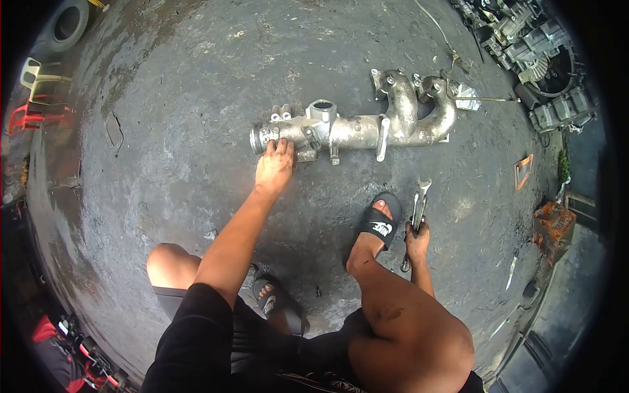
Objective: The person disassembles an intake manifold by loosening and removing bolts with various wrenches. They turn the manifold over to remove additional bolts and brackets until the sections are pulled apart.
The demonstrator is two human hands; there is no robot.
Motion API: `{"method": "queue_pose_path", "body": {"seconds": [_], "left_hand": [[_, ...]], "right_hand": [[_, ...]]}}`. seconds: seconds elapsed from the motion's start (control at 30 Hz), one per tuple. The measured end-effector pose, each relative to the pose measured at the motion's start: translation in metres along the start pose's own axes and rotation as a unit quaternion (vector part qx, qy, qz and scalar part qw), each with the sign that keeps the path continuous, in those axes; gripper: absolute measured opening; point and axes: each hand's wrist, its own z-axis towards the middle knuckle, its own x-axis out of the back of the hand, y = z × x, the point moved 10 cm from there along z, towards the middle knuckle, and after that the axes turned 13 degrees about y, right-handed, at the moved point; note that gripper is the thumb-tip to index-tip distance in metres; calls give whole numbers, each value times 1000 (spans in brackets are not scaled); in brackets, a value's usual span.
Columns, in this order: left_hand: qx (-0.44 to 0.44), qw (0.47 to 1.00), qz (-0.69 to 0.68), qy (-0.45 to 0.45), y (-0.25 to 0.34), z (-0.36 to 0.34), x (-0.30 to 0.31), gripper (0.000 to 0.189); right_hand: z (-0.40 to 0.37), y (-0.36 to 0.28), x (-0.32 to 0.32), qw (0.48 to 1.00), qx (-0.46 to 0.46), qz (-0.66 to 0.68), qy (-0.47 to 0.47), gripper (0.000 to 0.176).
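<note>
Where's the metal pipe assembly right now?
Head view, just above centre and extending right: the metal pipe assembly lies on the floor beyond the sandals, with the left hand touching it near its left end.

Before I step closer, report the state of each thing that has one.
Metal manifold: lying on the floor, upward port uncovered.
Left hand: fingers on the manifold's left end.
Right hand: grip closed around wrenches.
Wrenches: bunched, open-end head pointing forward.
Slide sandals: worn on both feet.
Metal castings: heaped together.
Tire: unmounted.
</note>
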Motion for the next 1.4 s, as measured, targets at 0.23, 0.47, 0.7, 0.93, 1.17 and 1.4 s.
{"method": "queue_pose_path", "body": {"seconds": [0.23, 0.47, 0.7, 0.93, 1.17, 1.4], "left_hand": [[7, 999, -37, 31, -2, 6, 14, 34], [-4, 999, -21, -38, -4, 8, 2, 39], [66, 998, -24, 0, -9, -2, 0, 40], [305, 904, -273, 125, -47, -52, 7, 62], [261, 938, -195, 120, -39, -49, 1, 58], [244, 957, -134, 81, -42, -32, -8, 66]], "right_hand": [[-17, 42, 2, 1000, 2, -16, 21, 23], [-26, 12, 6, 994, -10, -100, -40, 36], [-35, 32, 16, 993, -4, -118, 0, 34], [-37, 65, 13, 989, -48, -139, -26, 44], [-44, 72, 8, 990, -60, -124, -14, 47], [-42, 93, 2, 989, -25, -146, -8, 45]]}}
